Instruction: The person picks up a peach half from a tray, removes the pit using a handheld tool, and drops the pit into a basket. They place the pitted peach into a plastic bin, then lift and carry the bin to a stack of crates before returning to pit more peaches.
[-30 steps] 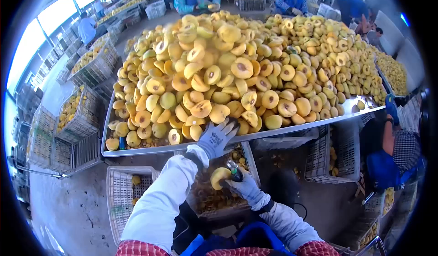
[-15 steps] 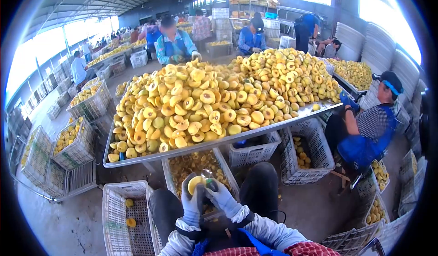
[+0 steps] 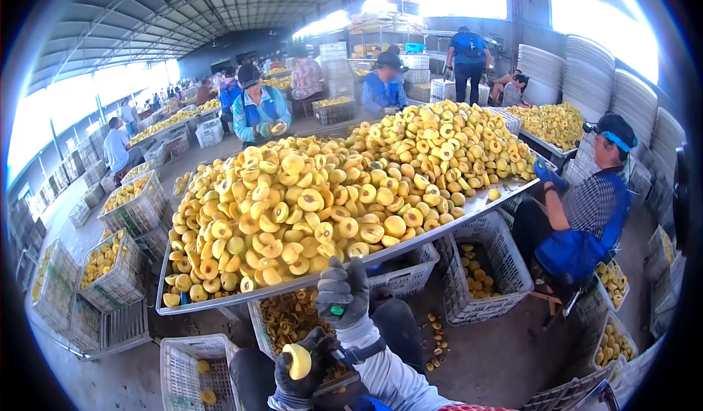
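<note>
Noted fingers [image 3: 316, 342] of the left hand [image 3: 296, 383] curled closed round a peach half [image 3: 298, 360], cut face up, low and near, just left of centre. Noted fingers [image 3: 333, 283] of the right hand [image 3: 343, 297] clenched into a fist over a green-handled tool [image 3: 336, 310], with only the green end visible below the glove; could not tell the shape of the blade. Compared with half a second before: found the two hands then pressed together, tool against fruit, above the lap; now found them apart, with the right hand raised towards the near rim of the metal table [image 3: 469, 210] and the left kept low with the fruit. Judged from this, not seen directly, that the working stroke on this half was over and the tool withdrawn; could not confirm the state of the hollow in the fruit at this size. Recorded a scrap crate [image 3: 282, 316] directly beyond the left hand, under the table edge, filled with brownish pits and trimmings. Recorded a white crate [image 3: 183, 367] at near left holding a few yellow pieces. Logged scattered pits [image 3: 432, 334] on the floor to the right of the knee. Logged a heap of peach halves [image 3: 315, 199] covering the table from left to far right. Logged a seated co-worker [image 3: 586, 213] at the right with a gloved hand on the table corner, and several more people at far tables.
</note>
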Demonstrator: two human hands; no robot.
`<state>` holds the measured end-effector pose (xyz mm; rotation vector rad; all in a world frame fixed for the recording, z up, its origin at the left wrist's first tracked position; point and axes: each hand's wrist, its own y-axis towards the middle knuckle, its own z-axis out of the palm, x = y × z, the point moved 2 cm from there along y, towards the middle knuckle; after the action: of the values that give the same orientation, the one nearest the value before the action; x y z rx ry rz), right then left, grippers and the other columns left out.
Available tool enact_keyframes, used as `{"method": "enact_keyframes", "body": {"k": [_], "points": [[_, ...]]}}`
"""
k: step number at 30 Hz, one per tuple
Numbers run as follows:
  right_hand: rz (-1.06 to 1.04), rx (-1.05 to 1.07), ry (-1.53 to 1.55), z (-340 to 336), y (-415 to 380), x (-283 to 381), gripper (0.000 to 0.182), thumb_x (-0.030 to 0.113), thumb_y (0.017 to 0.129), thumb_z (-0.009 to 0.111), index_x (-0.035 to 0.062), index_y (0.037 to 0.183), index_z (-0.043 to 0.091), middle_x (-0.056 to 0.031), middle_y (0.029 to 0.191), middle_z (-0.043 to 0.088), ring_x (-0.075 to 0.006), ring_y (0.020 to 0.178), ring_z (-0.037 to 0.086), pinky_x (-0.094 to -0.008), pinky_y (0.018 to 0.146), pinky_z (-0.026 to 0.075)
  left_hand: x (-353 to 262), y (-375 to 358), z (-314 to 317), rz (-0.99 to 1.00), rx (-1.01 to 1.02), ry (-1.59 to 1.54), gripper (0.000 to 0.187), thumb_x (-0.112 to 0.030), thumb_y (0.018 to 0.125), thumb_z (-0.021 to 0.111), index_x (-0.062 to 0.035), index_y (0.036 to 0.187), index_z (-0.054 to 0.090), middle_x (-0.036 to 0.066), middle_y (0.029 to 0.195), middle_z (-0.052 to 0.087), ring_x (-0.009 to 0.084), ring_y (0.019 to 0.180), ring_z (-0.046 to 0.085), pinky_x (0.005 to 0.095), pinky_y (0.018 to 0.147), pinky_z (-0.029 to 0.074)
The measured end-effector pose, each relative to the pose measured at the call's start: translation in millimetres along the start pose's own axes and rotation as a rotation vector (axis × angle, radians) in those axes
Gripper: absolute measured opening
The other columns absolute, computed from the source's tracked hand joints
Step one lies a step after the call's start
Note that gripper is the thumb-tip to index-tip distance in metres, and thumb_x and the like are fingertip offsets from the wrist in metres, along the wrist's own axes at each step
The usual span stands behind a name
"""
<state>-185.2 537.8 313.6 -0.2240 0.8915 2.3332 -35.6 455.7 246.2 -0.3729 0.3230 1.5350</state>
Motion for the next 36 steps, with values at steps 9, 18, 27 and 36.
{"method": "enact_keyframes", "body": {"k": [9, 18, 27, 36], "points": [[-0.092, -0.119, 0.030, -60.3, 2.7, 37.1, 0.044, 0.037, 0.092, 0.053, -0.0018, 0.112, 0.059, -0.0036, 0.087, 0.059, -0.0096, 0.065, 0.048, -0.0235, 0.054, 0.041, 13.6, -3.1, -3.8, -0.160, 0.018, 0.538, 0.059, -0.025, 0.070, 0.074, 0.0046, 0.115, 0.052, 0.015, 0.106, 0.060, 0.0259, 0.094, 0.060, 0.0366, 0.086, 0.049], [-0.524, -0.074, -2.732, -75.0, -12.6, 35.8, 0.031, 0.022, 0.079, 0.070, 0.0061, 0.102, 0.057, -0.0143, 0.090, 0.065, -0.0295, 0.082, 0.065, -0.0355, 0.073, 0.052, 65.9, -28.4, 33.1, -0.144, -0.293, 0.345, 0.036, -0.014, 0.082, 0.064, 0.0029, 0.112, 0.053, 0.013, 0.098, 0.062, 0.0241, 0.087, 0.063, 0.0358, 0.080, 0.054], [-0.676, -0.647, -1.441, -6.5, -33.7, 20.4, 0.017, 0.020, 0.090, 0.062, 0.0070, 0.097, 0.054, -0.0044, 0.074, 0.060, -0.0126, 0.049, 0.054, -0.0228, 0.038, 0.042, -1.2, -45.6, 16.8, 0.060, -0.181, 0.665, 0.032, -0.019, 0.090, 0.055, -0.0006, 0.116, 0.053, 0.011, 0.107, 0.062, 0.0228, 0.093, 0.063, 0.0337, 0.082, 0.053], [0.100, -0.622, -2.180, -95.4, -102.9, -44.2, 0.009, 0.003, 0.089, 0.052, -0.0012, 0.097, 0.053, -0.0174, 0.077, 0.055, -0.0290, 0.066, 0.058, -0.0360, 0.060, 0.047, -51.0, 1.2, -105.9, 0.312, -0.722, 0.762, 0.044, -0.042, 0.095, 0.050, -0.0004, 0.104, 0.060, 0.004, 0.091, 0.061, 0.0106, 0.080, 0.057, 0.0237, 0.074, 0.046]]}}
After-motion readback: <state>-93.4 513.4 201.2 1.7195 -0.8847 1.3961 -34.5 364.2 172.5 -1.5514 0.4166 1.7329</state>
